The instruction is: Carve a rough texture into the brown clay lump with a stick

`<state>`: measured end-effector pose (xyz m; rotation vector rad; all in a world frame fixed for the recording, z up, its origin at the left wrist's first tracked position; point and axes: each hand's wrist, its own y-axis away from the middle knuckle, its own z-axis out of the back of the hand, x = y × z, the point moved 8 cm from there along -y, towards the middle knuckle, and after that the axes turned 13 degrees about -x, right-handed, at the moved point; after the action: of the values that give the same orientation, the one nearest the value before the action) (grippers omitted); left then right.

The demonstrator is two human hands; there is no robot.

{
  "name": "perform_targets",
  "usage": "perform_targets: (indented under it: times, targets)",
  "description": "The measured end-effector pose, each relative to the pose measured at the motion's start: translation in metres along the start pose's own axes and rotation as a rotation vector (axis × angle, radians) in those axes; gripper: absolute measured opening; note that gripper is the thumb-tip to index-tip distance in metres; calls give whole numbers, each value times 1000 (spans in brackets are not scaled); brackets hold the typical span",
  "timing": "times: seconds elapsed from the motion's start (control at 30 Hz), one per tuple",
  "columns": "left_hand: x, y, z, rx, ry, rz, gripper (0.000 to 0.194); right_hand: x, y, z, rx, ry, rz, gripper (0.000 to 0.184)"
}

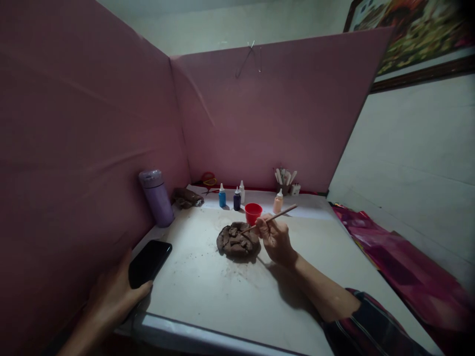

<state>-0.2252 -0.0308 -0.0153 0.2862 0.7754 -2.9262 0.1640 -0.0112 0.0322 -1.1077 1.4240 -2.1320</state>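
Note:
In the head view, my right hand (275, 240) pinches a thin wooden stick (285, 211). Its lower tip touches the top of a brown lump of clay (237, 247), which has a cracked, uneven surface and lies on the white table (208, 301). At the left edge of the table, my left hand (120, 287) grips a black smartphone (150, 262), with the thumb along its near side. Just behind the clay stands a small red cup (253, 213); what it contains cannot be made out.
Small bottles stand behind the cup: blue (222, 197), dark purple (237, 200), white (242, 193) and peach (278, 202). A tool holder (284, 187) is at the back. On the left are a purple flask (158, 200) and a brown bundle (187, 198). Pink boards (270, 118) enclose two sides.

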Motion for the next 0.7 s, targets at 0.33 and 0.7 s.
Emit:
perform_targets:
  times: [0.33,0.7]
  targets:
    - [-103,2,17,-64,73,-246,72,0,1,-2,14,-21,-10,23]
    - [-229,-61,-68,301,574,-158,45,-5,-2,10,-95,-70,-39,26]
